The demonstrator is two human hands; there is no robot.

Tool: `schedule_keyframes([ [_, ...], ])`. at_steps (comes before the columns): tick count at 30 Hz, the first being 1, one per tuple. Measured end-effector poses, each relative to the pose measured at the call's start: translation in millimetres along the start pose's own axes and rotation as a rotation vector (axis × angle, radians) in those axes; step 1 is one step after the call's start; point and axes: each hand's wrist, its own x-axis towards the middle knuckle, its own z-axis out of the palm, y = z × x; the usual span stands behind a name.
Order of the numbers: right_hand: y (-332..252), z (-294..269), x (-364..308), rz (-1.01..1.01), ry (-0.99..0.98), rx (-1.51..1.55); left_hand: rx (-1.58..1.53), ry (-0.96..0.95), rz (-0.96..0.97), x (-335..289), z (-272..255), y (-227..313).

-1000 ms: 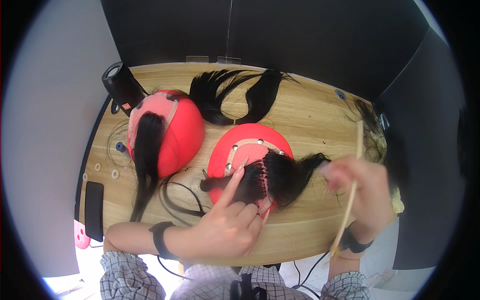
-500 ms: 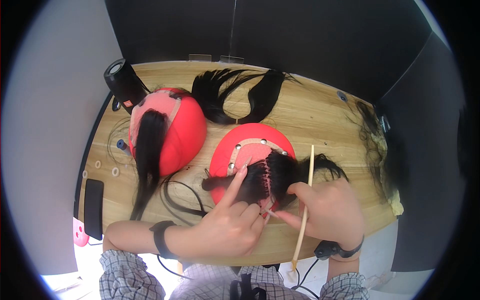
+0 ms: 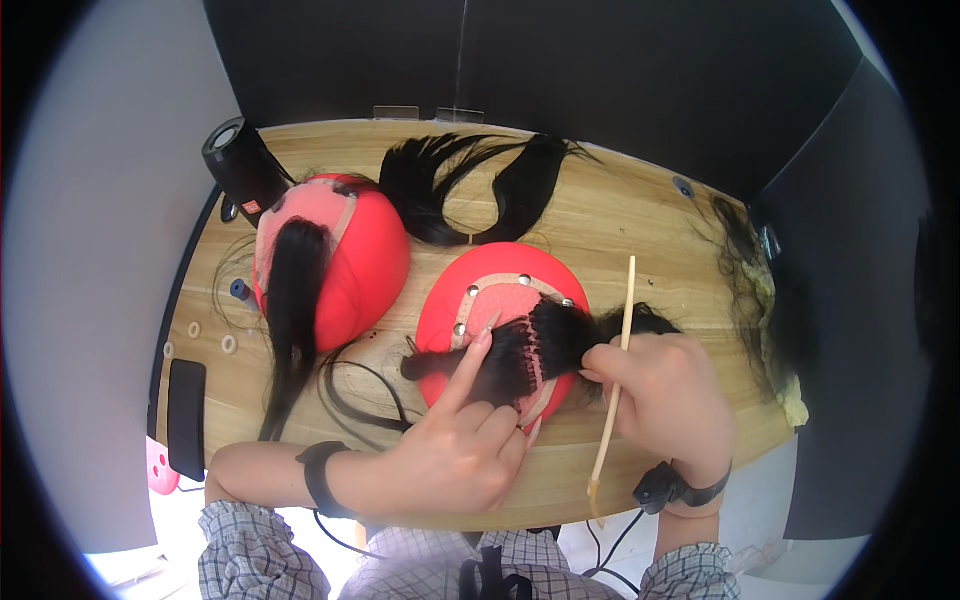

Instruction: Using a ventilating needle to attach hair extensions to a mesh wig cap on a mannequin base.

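A red dome-shaped head form (image 3: 455, 270) carries a pink mesh wig cap (image 3: 500, 300) with a beige band and silver pins. Black hair (image 3: 565, 335) lies over its lower half, divided by a line of small knotted rows. My left hand (image 3: 465, 450) rests at the near left, index finger stretched onto the mesh, the others curled at the cap's near edge; what lies under them is hidden. My right hand (image 3: 675, 390) is closed around a long thin pale wooden stick (image 3: 622, 340), its fingertips pinched together at the right edge of the hair.
A second red form (image 3: 375, 265) with mesh and a black hair strand stands left. Behind lies a black hair bundle (image 3: 525, 190). A black cylindrical speaker (image 3: 245, 165) is at the back left, small rings (image 3: 230, 344) at left, loose hair (image 3: 745, 270) at right. Dark panels surround the table.
My right hand has moved slightly right, away from the cap's near edge and up to the hair's right side. The stick's upper end has risen. My left hand stays nearly still.
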Motion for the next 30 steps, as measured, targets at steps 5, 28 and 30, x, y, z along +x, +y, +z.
schedule_keyframes([
  [5, 10.4, 0.2, 6.1, 0.080, -0.030, 0.064, 0.000, -0.023, 0.011, -0.1, 0.1, -1.3],
  [28, 45.9, 21.0, 16.8, 0.222, -0.308, 0.120, 0.040, 0.085, -0.059, 3.2, -5.7, 10.0],
  [30, 45.0, 21.2, 17.5, 0.225, -0.330, 0.110, 0.055, 0.049, -0.063, 3.6, -26.4, 28.7],
])
